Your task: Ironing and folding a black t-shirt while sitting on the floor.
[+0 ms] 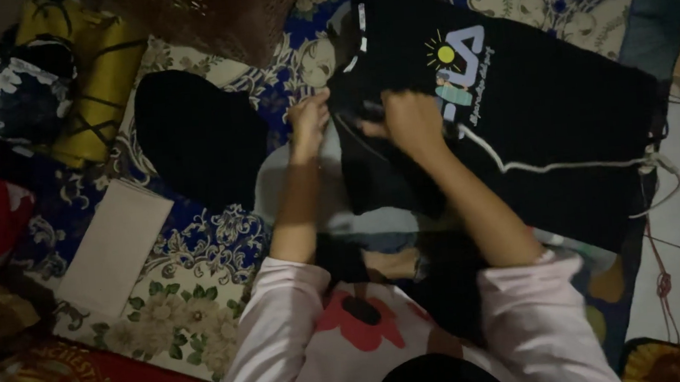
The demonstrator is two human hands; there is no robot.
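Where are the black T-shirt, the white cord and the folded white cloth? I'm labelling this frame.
black T-shirt [560, 109]: head view, plain chest area right of the print.
white cord [552, 168]: head view, middle of its run across the shirt.
folded white cloth [114, 247]: head view, centre of its top face.

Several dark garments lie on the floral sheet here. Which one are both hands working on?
The black garment with the colourful print and white drawstring, right of centre. The left hand and right hand both grip its left edge; the plain black piece further left lies untouched.
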